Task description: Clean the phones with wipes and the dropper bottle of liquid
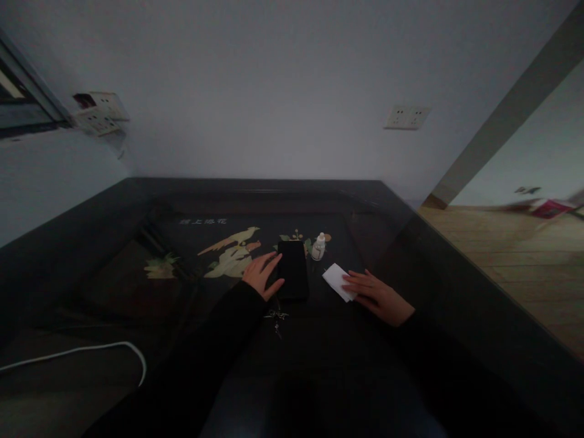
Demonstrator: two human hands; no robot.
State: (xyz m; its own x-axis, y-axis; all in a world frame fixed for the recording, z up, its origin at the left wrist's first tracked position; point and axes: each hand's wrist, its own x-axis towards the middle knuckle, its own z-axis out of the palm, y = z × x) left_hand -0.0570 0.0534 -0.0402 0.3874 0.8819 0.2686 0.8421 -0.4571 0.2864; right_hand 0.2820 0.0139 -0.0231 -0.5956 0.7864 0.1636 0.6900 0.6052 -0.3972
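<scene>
A black smartphone [292, 271] lies flat on a dark tabletop. My left hand [261, 275] is at its left edge, with fingers and thumb apart and the tips touching the phone's side. Below the phone lies a small silvery charm or chain [276, 316]; whether it is fastened to the phone I cannot tell. Just right of the phone a small white dropper bottle [318, 248] stands upright. My right hand [378, 295] has its fingers over a folded white wipe or paper [336, 281], gripping its right end against the table.
The dark glossy table [319, 347] carries a bird-and-flower picture [230, 258]. A white cable [100, 347] curves in at the lower left. Wall sockets [407, 117] are above the table's far right, with more sockets [103, 112] on the left. Wooden floor [511, 249] lies beyond the right edge.
</scene>
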